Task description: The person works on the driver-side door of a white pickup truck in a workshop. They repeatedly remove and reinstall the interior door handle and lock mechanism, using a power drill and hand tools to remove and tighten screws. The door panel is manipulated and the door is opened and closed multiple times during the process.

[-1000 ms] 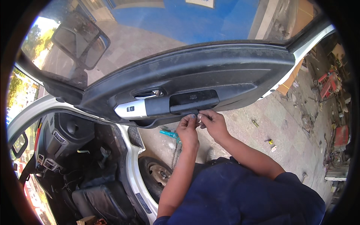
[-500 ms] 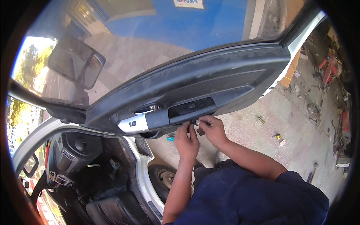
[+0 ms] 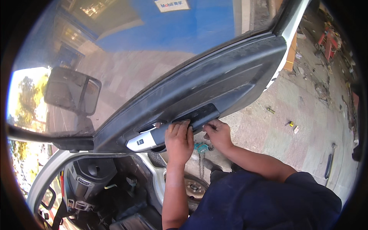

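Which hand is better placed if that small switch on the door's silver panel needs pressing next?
Left, probably: the left hand rests on the armrest, nearer the switch, while the right hand is farther along the door.

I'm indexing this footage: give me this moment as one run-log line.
left hand: fingers over armrest | right hand: fingertips at armrest's near edge, any held item hidden | door: open

Up top, a white sign (image 3: 172, 5) shows against a blue wall (image 3: 184, 36); out right, red equipment (image 3: 328, 44) stands on the littered floor (image 3: 253, 128), brown cardboard (image 3: 290, 56) nearer in, a dark-handled tool (image 3: 329, 165) lying lower down, and a wheel (image 3: 195, 187) sits bottom centre.
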{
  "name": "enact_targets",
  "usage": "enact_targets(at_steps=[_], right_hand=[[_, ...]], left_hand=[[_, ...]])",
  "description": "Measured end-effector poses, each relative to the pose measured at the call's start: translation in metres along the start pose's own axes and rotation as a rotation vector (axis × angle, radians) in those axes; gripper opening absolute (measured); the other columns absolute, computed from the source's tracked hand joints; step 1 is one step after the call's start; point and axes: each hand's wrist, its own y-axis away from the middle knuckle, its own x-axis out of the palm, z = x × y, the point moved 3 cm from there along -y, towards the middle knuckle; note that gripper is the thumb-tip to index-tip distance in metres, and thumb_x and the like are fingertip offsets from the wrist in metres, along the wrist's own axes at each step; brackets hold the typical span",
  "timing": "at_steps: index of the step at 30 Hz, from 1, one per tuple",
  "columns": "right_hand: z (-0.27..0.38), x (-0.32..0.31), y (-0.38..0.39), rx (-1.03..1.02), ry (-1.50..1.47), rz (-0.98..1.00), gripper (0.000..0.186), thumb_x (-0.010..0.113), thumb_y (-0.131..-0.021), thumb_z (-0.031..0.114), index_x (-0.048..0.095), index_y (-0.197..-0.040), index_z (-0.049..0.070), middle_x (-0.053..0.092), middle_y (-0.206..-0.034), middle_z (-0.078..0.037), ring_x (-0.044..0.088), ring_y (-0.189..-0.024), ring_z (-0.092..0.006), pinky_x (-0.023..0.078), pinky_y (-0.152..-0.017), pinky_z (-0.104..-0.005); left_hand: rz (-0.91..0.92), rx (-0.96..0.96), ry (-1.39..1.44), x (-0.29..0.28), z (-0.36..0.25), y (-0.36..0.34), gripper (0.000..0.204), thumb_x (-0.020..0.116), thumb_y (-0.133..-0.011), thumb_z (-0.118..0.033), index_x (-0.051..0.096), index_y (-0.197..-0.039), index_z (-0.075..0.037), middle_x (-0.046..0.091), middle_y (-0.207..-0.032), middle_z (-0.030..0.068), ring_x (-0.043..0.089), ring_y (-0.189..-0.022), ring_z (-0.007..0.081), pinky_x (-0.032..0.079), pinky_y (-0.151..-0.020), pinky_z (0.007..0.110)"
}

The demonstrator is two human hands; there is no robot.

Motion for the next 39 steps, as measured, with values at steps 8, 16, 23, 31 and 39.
enact_targets(at_steps=[8, 16, 23, 31, 39], right_hand=[[-0.010, 0.022, -0.001, 0.029, -0.171, -0.131, 0.019, 0.071, -0.107, 0.011, 0.082, -0.101, -0.004, 0.078, -0.080, -0.007, 0.068, -0.057, -0.0121, 0.054, -0.052, -0.0293], [-0.014, 0.032, -0.002, 0.124, -0.383, -0.179, 0.019, 0.066, -0.106, 0.004, 0.082, -0.100, -0.004, 0.075, -0.076, -0.009, 0.059, -0.051, -0.0122, 0.048, -0.047, -0.0299], [-0.029, 0.035, -0.011, 0.114, -0.401, -0.153, 0.017, 0.067, -0.109, 0.003, 0.083, -0.106, -0.003, 0.078, -0.083, -0.010, 0.069, -0.061, -0.0140, 0.052, -0.050, -0.0289], [-0.035, 0.035, -0.015, -0.059, -0.211, -0.197, 0.018, 0.068, -0.108, 0.000, 0.084, -0.116, -0.003, 0.074, -0.079, -0.005, 0.066, -0.060, -0.0127, 0.052, -0.052, -0.0307], [-0.016, 0.018, -0.018, -0.108, 0.183, -0.144, 0.023, 0.072, -0.105, 0.001, 0.085, -0.124, 0.001, 0.070, -0.076, -0.003, 0.061, -0.058, -0.0119, 0.051, -0.049, -0.0324]], left_hand=[[0.334, 0.032, -0.011, 0.007, 0.010, -0.016, 0.035, 0.074, -0.103, -0.018, 0.074, -0.130, 0.003, 0.078, -0.110, 0.0230, 0.070, -0.107, 0.0453, 0.053, -0.098, 0.055], [0.335, 0.145, 0.025, 0.010, 0.017, -0.008, 0.048, 0.075, -0.101, -0.021, 0.069, -0.139, 0.008, 0.077, -0.123, 0.0271, 0.070, -0.112, 0.0460, 0.054, -0.102, 0.055], [0.325, 0.184, 0.020, 0.008, 0.019, -0.003, 0.061, 0.079, -0.099, -0.028, 0.063, -0.146, 0.009, 0.074, -0.128, 0.0275, 0.068, -0.117, 0.0446, 0.053, -0.104, 0.058], [0.330, 0.147, 0.035, 0.006, 0.016, 0.002, 0.066, 0.081, -0.097, -0.024, 0.059, -0.150, 0.009, 0.071, -0.136, 0.0302, 0.066, -0.124, 0.0472, 0.051, -0.107, 0.058], [0.315, 0.117, 0.019, 0.007, 0.011, 0.002, 0.068, 0.082, -0.095, -0.023, 0.059, -0.150, 0.011, 0.071, -0.134, 0.0296, 0.066, -0.123, 0.0463, 0.052, -0.107, 0.057]])
